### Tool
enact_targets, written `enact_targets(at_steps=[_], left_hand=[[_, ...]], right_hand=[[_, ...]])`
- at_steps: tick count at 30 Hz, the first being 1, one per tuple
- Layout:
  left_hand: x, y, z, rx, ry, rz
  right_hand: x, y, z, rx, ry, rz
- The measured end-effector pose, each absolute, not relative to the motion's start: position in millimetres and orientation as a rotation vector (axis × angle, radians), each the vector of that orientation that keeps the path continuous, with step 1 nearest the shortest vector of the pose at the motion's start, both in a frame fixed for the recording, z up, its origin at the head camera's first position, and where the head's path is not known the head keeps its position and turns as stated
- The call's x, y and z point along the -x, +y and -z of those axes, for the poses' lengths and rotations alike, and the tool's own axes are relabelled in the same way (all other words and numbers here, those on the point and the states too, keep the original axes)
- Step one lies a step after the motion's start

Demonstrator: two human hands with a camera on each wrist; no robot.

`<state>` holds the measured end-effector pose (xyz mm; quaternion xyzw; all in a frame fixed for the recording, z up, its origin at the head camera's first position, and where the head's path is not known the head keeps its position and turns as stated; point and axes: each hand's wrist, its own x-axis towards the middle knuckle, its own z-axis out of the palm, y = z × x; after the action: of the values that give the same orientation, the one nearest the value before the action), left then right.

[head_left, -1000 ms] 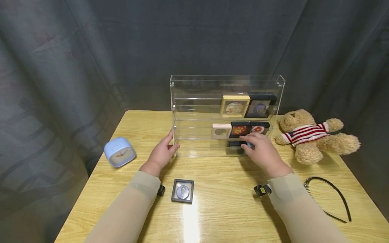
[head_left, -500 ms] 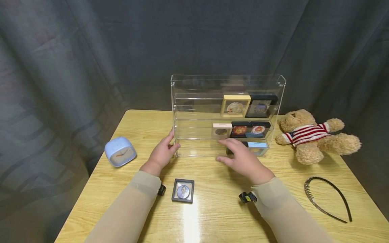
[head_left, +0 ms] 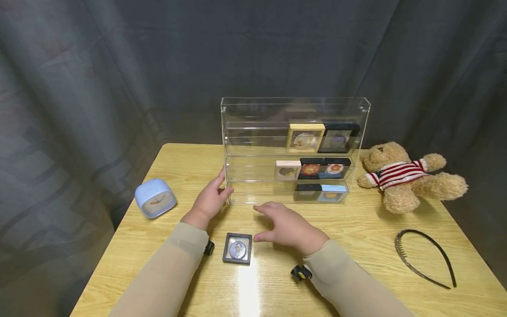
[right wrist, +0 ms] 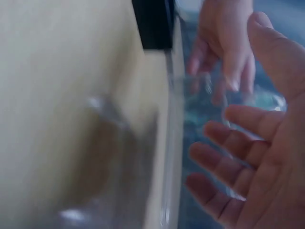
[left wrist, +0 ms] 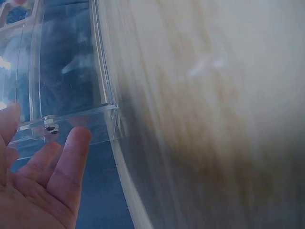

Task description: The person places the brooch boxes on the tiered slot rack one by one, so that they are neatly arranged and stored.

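Note:
A clear acrylic display rack (head_left: 253, 149) stands upright on the table. My left hand (head_left: 207, 200) holds its left end, with the thumb at the front edge and the other fingers along the outer side; some fingertips show against the side panel (left wrist: 66, 126). A small black square frame (head_left: 247, 259) with a round portrait badge lies flat in front of the rack. My right hand (head_left: 291, 229) hovers just right of that frame, thumb and fingers spread and nothing held. In the right wrist view, the black frame (right wrist: 155, 24) is blurred beyond the spread fingers.
Several small framed badges fill the rack's right half, including a yellow frame (head_left: 291, 136) and a light blue frame (head_left: 333, 188). Left of the rack sits a blue alarm clock (head_left: 154, 187). A teddy bear (head_left: 400, 176) and a black headband (head_left: 435, 248) lie to the right.
My right hand has left the light blue frame on the bottom tier and moved left and toward me, to beside the black frame. The left hand has stayed at the rack.

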<state>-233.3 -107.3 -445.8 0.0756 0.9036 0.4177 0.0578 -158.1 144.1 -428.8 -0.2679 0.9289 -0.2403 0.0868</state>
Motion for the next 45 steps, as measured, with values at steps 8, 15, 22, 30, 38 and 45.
enact_targets(at_steps=[8,15,22,30,38,45], left_hand=[[233,-108,445,-0.233,2.733,-1.256],[232,-108,444,-0.234,2.731,-1.262],[233,-108,444,-0.243,2.732,-1.255],[233,-108,445,-0.222,2.729,-1.276],[232,-108,446,-0.218,2.723,-1.286],[233,-107,446,-0.205,2.728,-1.278]], right_hand=[[145,115,445,0.866,2.739,0.481],[140,107,450,0.906,2.770,0.414],[140,108,453,0.895,2.741,0.537],[144,114,449,0.801,2.678,0.692],[149,126,443,0.771,2.614,0.851],[157,136,436,0.725,2.627,0.890]])
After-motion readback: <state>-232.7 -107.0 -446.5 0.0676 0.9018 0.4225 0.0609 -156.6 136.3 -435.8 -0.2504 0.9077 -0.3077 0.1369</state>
